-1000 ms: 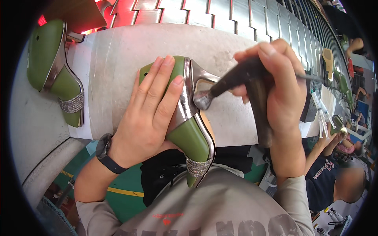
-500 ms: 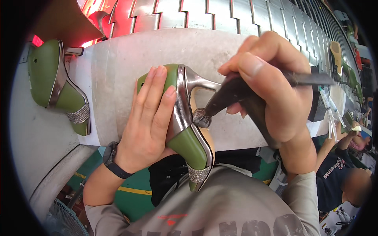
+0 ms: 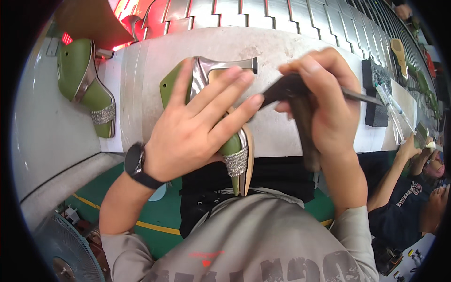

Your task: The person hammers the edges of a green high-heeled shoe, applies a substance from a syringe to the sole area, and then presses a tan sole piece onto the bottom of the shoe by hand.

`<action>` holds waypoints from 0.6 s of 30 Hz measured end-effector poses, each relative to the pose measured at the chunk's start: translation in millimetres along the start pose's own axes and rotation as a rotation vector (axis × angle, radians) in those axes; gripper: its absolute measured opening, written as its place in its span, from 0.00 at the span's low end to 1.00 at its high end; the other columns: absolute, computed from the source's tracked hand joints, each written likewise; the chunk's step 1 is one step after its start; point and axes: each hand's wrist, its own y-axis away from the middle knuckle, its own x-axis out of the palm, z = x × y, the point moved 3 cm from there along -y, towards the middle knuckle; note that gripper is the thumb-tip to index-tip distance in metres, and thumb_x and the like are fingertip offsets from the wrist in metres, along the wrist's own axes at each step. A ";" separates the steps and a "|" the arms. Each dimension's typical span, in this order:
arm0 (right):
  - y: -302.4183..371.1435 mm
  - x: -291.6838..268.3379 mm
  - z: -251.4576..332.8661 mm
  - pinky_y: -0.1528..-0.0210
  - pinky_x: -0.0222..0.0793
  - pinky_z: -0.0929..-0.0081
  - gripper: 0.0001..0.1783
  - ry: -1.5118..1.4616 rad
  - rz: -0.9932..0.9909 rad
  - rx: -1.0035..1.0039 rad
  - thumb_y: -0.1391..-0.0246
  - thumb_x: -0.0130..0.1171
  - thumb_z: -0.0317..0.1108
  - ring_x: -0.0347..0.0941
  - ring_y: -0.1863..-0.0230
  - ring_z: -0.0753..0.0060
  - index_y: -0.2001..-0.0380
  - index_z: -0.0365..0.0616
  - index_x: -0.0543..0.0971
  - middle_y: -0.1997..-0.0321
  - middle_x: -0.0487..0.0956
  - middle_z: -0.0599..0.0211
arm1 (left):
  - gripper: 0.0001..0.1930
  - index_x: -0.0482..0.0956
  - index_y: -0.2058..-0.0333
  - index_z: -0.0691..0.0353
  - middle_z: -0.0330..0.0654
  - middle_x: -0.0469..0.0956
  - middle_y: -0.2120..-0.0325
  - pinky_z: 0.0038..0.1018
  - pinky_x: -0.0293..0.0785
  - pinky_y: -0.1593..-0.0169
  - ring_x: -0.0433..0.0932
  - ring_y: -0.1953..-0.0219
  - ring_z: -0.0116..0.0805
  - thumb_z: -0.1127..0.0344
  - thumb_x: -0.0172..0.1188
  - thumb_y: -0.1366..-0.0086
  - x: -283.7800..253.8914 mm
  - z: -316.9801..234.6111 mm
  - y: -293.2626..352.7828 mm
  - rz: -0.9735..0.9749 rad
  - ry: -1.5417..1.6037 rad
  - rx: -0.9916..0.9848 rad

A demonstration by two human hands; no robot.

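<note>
A green high-heeled shoe (image 3: 233, 162) with a metallic strap, a glittering band and a metallic heel lies on its side on the pale worktop, toe toward me. A green last fills it. My left hand (image 3: 188, 120) lies across the shoe's middle, fingers spread and slightly blurred, thumb hidden. My right hand (image 3: 331, 101) is closed around a cobbler's hammer (image 3: 285, 88) close to its head, with the brown handle pointing down toward me. The hammer's round face is hidden behind my left fingertips; whether they touch it I cannot tell.
A similar green shoe (image 3: 77, 70) lies at the left. Two syringes (image 3: 392, 113) sit by a black block (image 3: 376, 94) at the right. A metal slatted conveyor (image 3: 225, 14) runs along the far side. Another person's arm (image 3: 390, 164) reaches in at the right; a fan (image 3: 66, 256) stands lower left.
My left hand has shifted right over the shoe, its fingers now spread. The hammer has come away from the shoe's sole edge. The shoe has turned slightly, and the whole view has shifted.
</note>
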 end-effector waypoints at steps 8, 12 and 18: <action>63.0 -36.8 49.6 0.81 0.72 0.77 0.20 -0.197 -0.325 -0.468 0.26 0.44 0.40 0.74 0.76 0.74 0.61 0.32 0.75 0.61 0.75 0.53 | 0.32 0.77 0.47 0.57 0.39 0.82 0.54 0.62 0.58 0.26 0.81 0.47 0.42 0.62 0.78 0.52 4.9 -1.9 3.8 -0.152 0.136 -0.050; 76.1 3.6 6.9 0.83 0.70 0.80 0.11 0.122 -0.087 -0.498 0.29 0.50 0.35 0.74 0.82 0.71 0.61 0.37 0.75 0.63 0.76 0.54 | 0.31 0.77 0.48 0.57 0.39 0.82 0.54 0.62 0.58 0.27 0.81 0.47 0.43 0.62 0.78 0.52 7.2 -1.7 0.6 -0.169 0.091 -0.051; 69.7 -18.1 56.4 0.67 0.77 0.73 0.16 0.078 -0.057 -0.315 0.30 0.54 0.38 0.77 0.75 0.70 0.61 0.32 0.79 0.62 0.78 0.54 | 0.41 0.77 0.50 0.55 0.37 0.80 0.55 0.56 0.58 0.25 0.79 0.47 0.38 0.56 0.82 0.68 6.8 -4.1 6.6 -0.183 0.109 -0.081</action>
